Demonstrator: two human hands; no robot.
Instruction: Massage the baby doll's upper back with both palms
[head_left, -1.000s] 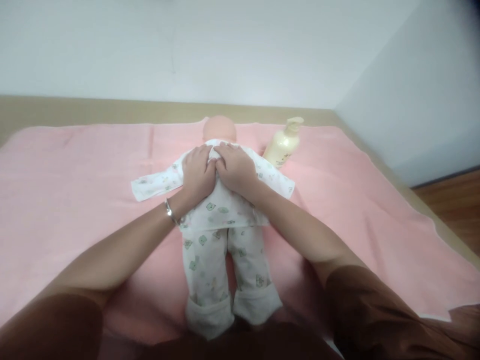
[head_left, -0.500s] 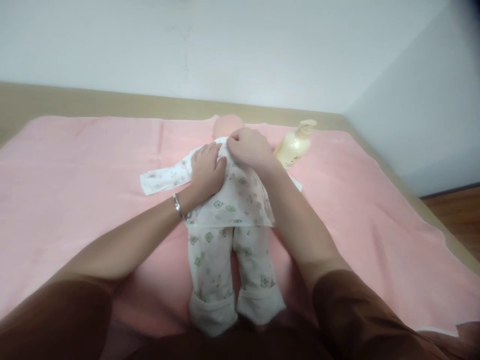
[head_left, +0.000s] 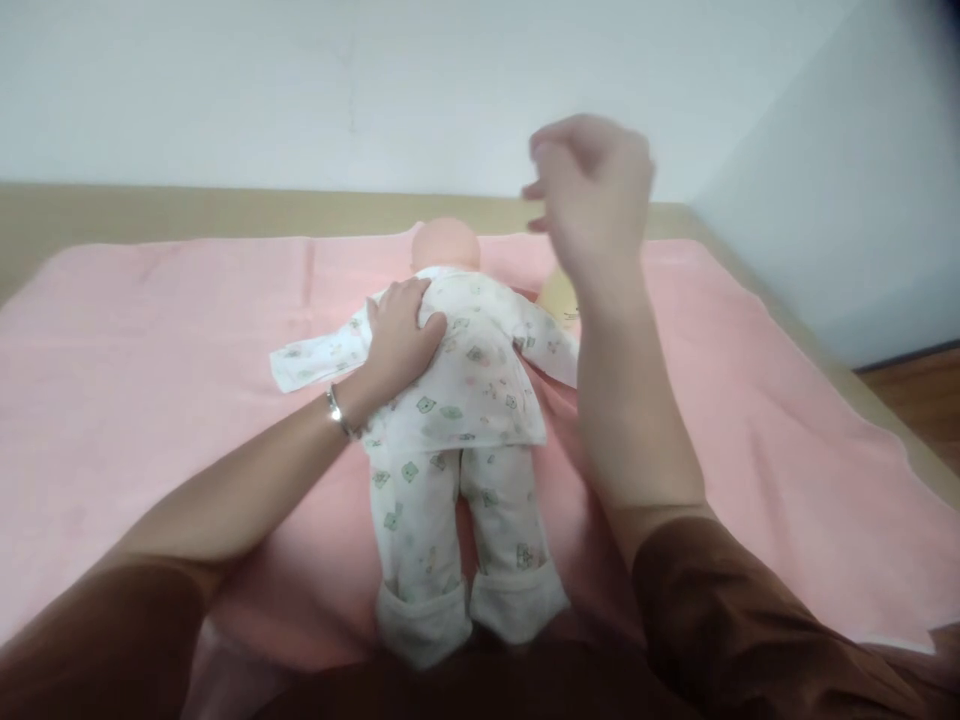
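1. A pink plastic baby doll [head_left: 487, 385] in white, green-printed cotton pajamas lies, apparently face down, before you on a pink cloth sheet [head_left: 165, 330], its smooth head [head_left: 446, 243] at 12 o'clock and cuffed legs [head_left: 420, 520] at 6.
2. Your left hand [head_left: 399, 335], a shiny silver bracelet [head_left: 339, 410] at its wrist, lies spread on the doll's upper back, at the torso's 11 o'clock.
3. Your right hand [head_left: 592, 195] hangs raised toward 1 o'clock, loosely curled and apart from the doll; blur leaves you unable to tell whether its fingertips meet.
4. A pale-yellow bottle [head_left: 559, 298] sits at 2 o'clock, just beside the doll's sleeve [head_left: 551, 350]; a low swing of your right forearm [head_left: 637, 420] could topple it.
5. Lopsided pressure from your left palm alone could roll the doll or bunch the sheet.
6. One second earlier, both hands rest side by side on the doll's back and the bottle shows plainly; now your right arm hides most of it, while your left hand stays put.
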